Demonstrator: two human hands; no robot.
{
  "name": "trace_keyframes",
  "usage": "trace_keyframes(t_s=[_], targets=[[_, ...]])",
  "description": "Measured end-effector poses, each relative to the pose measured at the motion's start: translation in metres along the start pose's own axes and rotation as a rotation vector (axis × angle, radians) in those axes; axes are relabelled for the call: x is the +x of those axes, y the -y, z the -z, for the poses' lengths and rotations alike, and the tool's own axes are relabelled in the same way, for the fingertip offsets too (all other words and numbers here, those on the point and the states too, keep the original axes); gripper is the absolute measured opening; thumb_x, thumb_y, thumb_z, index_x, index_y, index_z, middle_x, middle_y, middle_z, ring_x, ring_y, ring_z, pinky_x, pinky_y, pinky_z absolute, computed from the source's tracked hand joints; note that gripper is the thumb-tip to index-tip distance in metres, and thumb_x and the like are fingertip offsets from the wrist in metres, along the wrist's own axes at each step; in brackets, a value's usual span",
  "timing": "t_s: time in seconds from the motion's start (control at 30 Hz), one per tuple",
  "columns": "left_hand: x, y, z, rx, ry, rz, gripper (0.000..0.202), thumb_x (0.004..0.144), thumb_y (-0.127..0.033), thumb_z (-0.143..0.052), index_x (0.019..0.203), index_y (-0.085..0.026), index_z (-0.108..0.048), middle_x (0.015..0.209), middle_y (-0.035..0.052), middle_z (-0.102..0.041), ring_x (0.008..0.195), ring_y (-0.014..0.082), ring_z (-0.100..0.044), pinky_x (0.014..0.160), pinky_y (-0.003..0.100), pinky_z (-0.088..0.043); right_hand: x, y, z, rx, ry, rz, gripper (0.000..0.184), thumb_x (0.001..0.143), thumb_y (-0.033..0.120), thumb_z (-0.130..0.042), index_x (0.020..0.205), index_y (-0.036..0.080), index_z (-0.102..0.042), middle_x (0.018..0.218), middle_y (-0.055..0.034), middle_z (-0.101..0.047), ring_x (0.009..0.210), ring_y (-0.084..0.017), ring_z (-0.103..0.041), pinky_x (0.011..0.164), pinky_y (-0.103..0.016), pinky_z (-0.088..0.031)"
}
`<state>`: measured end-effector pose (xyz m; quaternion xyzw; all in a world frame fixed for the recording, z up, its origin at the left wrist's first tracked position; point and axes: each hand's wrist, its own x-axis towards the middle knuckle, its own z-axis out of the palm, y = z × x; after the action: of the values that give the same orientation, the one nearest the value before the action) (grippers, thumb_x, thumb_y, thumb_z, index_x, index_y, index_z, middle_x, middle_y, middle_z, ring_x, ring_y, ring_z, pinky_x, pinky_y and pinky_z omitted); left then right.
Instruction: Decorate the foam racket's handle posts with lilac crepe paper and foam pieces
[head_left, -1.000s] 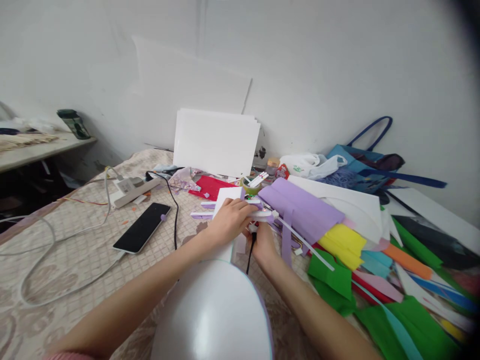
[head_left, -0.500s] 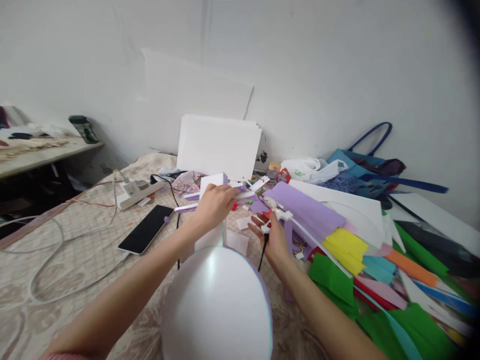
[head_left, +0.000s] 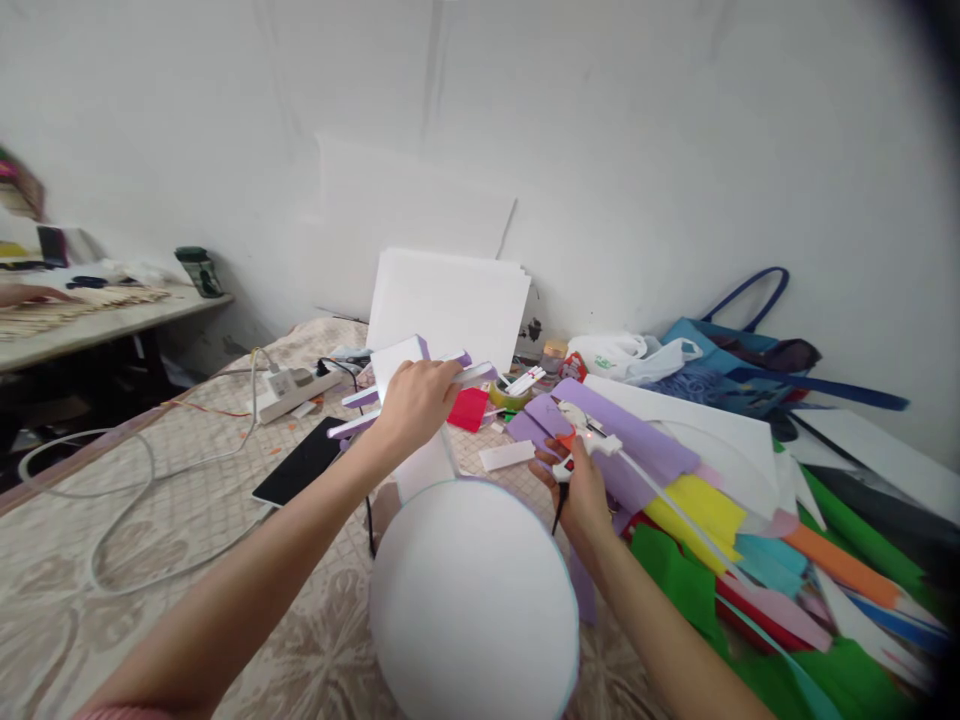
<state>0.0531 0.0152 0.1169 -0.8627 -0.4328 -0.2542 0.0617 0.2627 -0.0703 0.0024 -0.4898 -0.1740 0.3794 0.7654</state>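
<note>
My left hand (head_left: 417, 402) is closed around a white foam-board piece (head_left: 395, 362) with purple edges and several narrow strips jutting out to its sides. Below it a white board strip (head_left: 426, 466) runs down to a large white disc (head_left: 476, 600) with a purple rim; how they join is hard to see. In my right hand (head_left: 583, 492) is a white hot glue gun (head_left: 600, 442) with an orange trigger, a lit red light and a long white glue stick out of its back. The gun is held to the right of the foam-board piece, apart from it.
A black-screened tablet (head_left: 296, 462) and a white power strip (head_left: 296, 395) with cables lie at left. Purple sheets (head_left: 637, 432) and coloured scraps (head_left: 705, 510) crowd the right, before a blue bag (head_left: 720, 360). Another person's hand (head_left: 30, 293) shows on the side table.
The glue gun has moved right, away from the foam-board piece. My left hand has shifted slightly left with the piece, which now tilts more. A red scrap behind it shows more fully.
</note>
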Motion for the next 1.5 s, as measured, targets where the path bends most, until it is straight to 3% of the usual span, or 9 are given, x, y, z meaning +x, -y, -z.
trace_keyframes(t_s=[0.17, 0.43, 0.77, 1.07, 1.2, 1.3, 1.4, 1.5], targets=[[-0.004, 0.001, 0.005, 0.05, 0.001, 0.062, 0.022, 0.09, -0.016, -0.046, 0.099, -0.017, -0.066, 0.088, 0.0079, -0.073, 0.083, 0.0249, -0.067, 0.07, 0.031, -0.044, -0.002, -0.003, 0.003, -0.048, 0.03, 0.027, 0.042, 0.072, 0.054, -0.073, 0.093, 0.019, -0.064, 0.084, 0.001, -0.067, 0.06, -0.009, -0.062, 0.046, -0.02, -0.056], [-0.009, 0.003, 0.014, 0.134, -0.012, 0.075, 0.022, 0.09, -0.017, -0.046, 0.099, -0.017, -0.066, 0.083, 0.0073, -0.072, 0.082, 0.0225, -0.067, 0.072, 0.029, -0.046, -0.001, -0.005, 0.007, -0.073, 0.14, 0.062, 0.041, 0.073, 0.056, -0.072, 0.087, 0.021, -0.059, 0.067, 0.0052, -0.059, 0.049, -0.009, -0.053, 0.035, -0.019, -0.041], [-0.014, -0.006, 0.024, 0.288, 0.019, 0.08, 0.02, 0.088, -0.012, -0.045, 0.092, -0.015, -0.065, 0.078, 0.009, -0.071, 0.077, 0.0235, -0.068, 0.068, 0.03, -0.047, -0.004, -0.008, 0.01, -0.13, 0.227, 0.083, 0.04, 0.075, 0.057, -0.07, 0.078, 0.02, -0.055, 0.063, 0.0054, -0.055, 0.047, -0.009, -0.052, 0.036, -0.02, -0.039], [-0.015, 0.003, 0.016, 0.132, -0.01, 0.037, 0.019, 0.088, -0.01, -0.045, 0.092, -0.013, -0.063, 0.088, 0.0104, -0.07, 0.088, 0.0244, -0.065, 0.077, 0.034, -0.049, -0.004, -0.018, 0.02, -0.195, 0.259, 0.097, 0.037, 0.08, 0.055, -0.066, 0.074, 0.021, -0.053, 0.058, 0.0061, -0.054, 0.043, -0.008, -0.049, 0.037, -0.02, -0.037], [-0.019, 0.001, 0.019, 0.052, -0.063, -0.001, 0.032, 0.088, -0.006, -0.045, 0.117, -0.013, -0.056, 0.1, 0.0104, -0.068, 0.089, 0.0227, -0.064, 0.076, 0.033, -0.049, -0.004, -0.024, 0.025, -0.21, 0.261, 0.087, 0.037, 0.082, 0.054, -0.065, 0.073, 0.021, -0.051, 0.058, 0.0058, -0.054, 0.043, -0.008, -0.049, 0.037, -0.02, -0.037], [-0.022, 0.0, 0.022, 0.066, -0.08, -0.117, 0.059, 0.088, -0.003, -0.044, 0.143, -0.02, -0.033, 0.106, 0.0076, -0.064, 0.082, 0.0184, -0.062, 0.064, 0.027, -0.046, -0.005, -0.026, 0.027, -0.22, 0.271, 0.069, 0.036, 0.082, 0.055, -0.065, 0.076, 0.021, -0.053, 0.057, 0.006, -0.053, 0.042, -0.008, -0.048, 0.036, -0.021, -0.036], [-0.024, 0.0, 0.024, 0.131, -0.06, -0.231, 0.071, 0.088, -0.001, -0.043, 0.149, -0.031, -0.023, 0.107, 0.0053, -0.06, 0.069, 0.0137, -0.057, 0.05, 0.023, -0.036, -0.006, -0.028, 0.028, -0.221, 0.276, 0.062, 0.037, 0.081, 0.056, -0.065, 0.081, 0.021, -0.055, 0.057, 0.0063, -0.053, 0.041, -0.008, -0.047, 0.036, -0.02, -0.036], [-0.026, 0.001, 0.023, 0.146, -0.028, -0.266, 0.068, 0.086, 0.001, -0.042, 0.144, -0.032, -0.032, 0.111, 0.0053, -0.058, 0.064, 0.0116, -0.053, 0.046, 0.023, -0.03, -0.007, -0.028, 0.029, -0.222, 0.277, 0.057, 0.038, 0.079, 0.058, -0.065, 0.084, 0.021, -0.056, 0.058, 0.0063, -0.054, 0.042, -0.008, -0.048, 0.035, -0.02, -0.035]])
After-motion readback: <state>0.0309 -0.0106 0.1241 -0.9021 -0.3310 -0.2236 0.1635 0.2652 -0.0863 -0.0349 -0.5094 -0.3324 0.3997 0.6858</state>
